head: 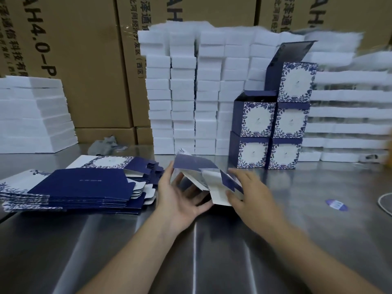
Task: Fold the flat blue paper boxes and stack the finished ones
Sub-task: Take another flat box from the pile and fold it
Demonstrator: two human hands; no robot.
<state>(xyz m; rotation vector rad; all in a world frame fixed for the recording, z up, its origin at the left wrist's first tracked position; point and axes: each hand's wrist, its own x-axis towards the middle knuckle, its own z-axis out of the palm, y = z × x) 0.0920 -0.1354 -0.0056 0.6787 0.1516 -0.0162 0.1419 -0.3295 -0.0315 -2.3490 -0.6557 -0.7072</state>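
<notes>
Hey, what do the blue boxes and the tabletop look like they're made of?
The folded blue boxes look like thin printed card, matte: crisp creases, white inner flaps. The tabletop seems brushed stainless steel, since it streaks and mirrors the stacks.

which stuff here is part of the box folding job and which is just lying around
Job: box being folded, left hand, right hand, flat boxes, folded boxes.
Lying about: foam blocks, cartons, grey rag, sticker, cord.
</notes>
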